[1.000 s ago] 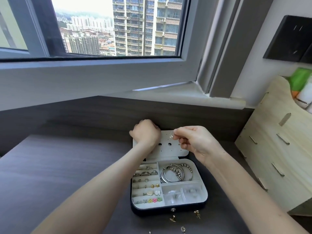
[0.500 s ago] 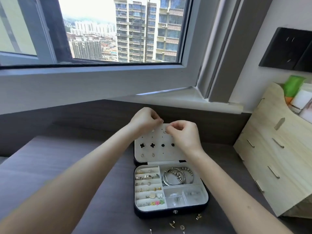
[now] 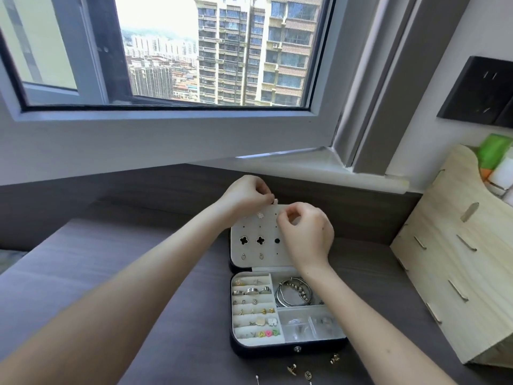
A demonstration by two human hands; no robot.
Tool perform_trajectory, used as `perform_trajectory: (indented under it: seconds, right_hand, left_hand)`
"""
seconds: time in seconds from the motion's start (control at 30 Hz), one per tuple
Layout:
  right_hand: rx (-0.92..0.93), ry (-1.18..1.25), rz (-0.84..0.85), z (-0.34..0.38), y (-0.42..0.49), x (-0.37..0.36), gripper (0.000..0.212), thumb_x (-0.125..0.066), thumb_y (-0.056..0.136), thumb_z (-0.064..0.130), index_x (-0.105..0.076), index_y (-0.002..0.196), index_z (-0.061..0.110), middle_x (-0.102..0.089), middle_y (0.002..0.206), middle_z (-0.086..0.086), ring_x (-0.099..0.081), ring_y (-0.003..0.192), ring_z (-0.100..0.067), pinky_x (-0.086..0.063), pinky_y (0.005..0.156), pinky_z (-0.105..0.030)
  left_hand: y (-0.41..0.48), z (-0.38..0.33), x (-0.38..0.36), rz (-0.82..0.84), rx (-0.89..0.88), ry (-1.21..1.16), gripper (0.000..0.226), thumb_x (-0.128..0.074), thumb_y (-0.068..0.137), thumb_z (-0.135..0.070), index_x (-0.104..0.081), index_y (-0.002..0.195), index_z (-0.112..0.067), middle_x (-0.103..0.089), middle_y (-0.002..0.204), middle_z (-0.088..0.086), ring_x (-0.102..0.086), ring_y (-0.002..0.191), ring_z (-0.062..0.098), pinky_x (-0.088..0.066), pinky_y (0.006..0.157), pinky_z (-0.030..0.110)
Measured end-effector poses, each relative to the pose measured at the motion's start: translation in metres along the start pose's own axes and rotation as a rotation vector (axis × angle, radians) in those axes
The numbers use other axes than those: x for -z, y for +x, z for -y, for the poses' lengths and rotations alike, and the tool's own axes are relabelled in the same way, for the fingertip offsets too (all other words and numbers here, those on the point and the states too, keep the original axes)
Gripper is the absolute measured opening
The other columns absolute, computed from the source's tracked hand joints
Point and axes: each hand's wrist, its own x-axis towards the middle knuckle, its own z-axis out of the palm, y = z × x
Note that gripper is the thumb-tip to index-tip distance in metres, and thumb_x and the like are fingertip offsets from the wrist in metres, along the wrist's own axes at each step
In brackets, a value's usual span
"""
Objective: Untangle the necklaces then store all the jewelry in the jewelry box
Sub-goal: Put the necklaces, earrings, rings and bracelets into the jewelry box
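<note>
The dark jewelry box lies open on the desk, and its white lid panel stands up behind the tray. The panel carries two black clover earrings and a silver earring. At the lid's top edge, my left hand pinches a small pale earring piece. My right hand is in front of the panel's upper row with thumb and forefinger pinched together on an earring I can barely see. The tray holds rings, studs and silver bangles.
A few loose earrings lie on the desk in front of the box. A pale wooden drawer organizer stands close on the right. The dark back wall and the window sill rise directly behind the lid.
My right hand brought the small earring down from above the lid to its upper row. My left hand came from behind the lid to its top edge. The view tilted upward.
</note>
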Motion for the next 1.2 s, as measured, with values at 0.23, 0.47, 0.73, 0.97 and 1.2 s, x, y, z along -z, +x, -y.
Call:
perform_trajectory:
  seconds: [0.23, 0.47, 0.73, 0.97, 1.2]
  right_hand:
    - [-0.015, -0.104, 0.065, 0.011, 0.005, 0.003, 0.014, -0.057, 0.078, 0.019, -0.054, 0.065, 0.023, -0.066, 0.077, 0.002, -0.057, 0.081, -0.02, -0.032, 0.063, -0.027]
    - [-0.088, -0.041, 0.079, 0.006, 0.0, 0.002, 0.015, -0.058, 0.078, 0.018, -0.053, 0.064, 0.022, -0.063, 0.085, 0.0, -0.054, 0.074, -0.018, -0.027, 0.059, -0.026]
    - [-0.065, -0.151, 0.212, 0.02, 0.011, 0.015, 0.02, -0.052, 0.087, 0.028, -0.067, 0.075, 0.022, -0.068, 0.085, -0.003, -0.061, 0.091, -0.03, -0.036, 0.067, -0.028]
    - [-0.095, -0.181, 0.199, 0.019, 0.006, 0.016, 0.019, -0.048, 0.083, 0.022, -0.06, 0.071, 0.014, -0.066, 0.08, -0.008, -0.059, 0.081, -0.033, -0.041, 0.064, -0.03]
    - [0.019, -0.316, 0.189, 0.017, 0.008, 0.024, 0.023, -0.058, 0.088, 0.039, -0.07, 0.085, 0.02, -0.07, 0.09, -0.003, -0.064, 0.09, -0.026, -0.038, 0.065, -0.027]
  left_hand:
    - [-0.003, 0.001, -0.003, -0.051, -0.006, -0.057, 0.008, -0.067, 0.082, -0.02, -0.063, 0.083, -0.013, -0.063, 0.083, -0.003, -0.052, 0.067, 0.008, -0.035, 0.051, 0.022]
    - [-0.008, -0.002, -0.003, -0.102, 0.009, -0.077, 0.005, -0.065, 0.08, -0.012, -0.063, 0.081, -0.016, -0.062, 0.08, -0.004, -0.054, 0.067, 0.005, -0.036, 0.048, 0.014]
    - [-0.018, -0.006, -0.004, -0.139, -0.023, -0.071, 0.011, -0.073, 0.076, -0.019, -0.062, 0.077, -0.016, -0.062, 0.076, -0.005, -0.055, 0.067, 0.005, -0.037, 0.05, 0.014]
    - [-0.026, -0.01, -0.005, -0.171, -0.027, -0.117, 0.009, -0.069, 0.075, -0.008, -0.063, 0.08, -0.013, -0.066, 0.082, 0.003, -0.06, 0.074, 0.015, -0.043, 0.057, 0.02]
    - [-0.026, -0.007, -0.005, -0.176, -0.03, -0.09, 0.011, -0.072, 0.074, -0.011, -0.063, 0.079, -0.015, -0.066, 0.084, 0.001, -0.061, 0.078, 0.013, -0.041, 0.056, 0.017]
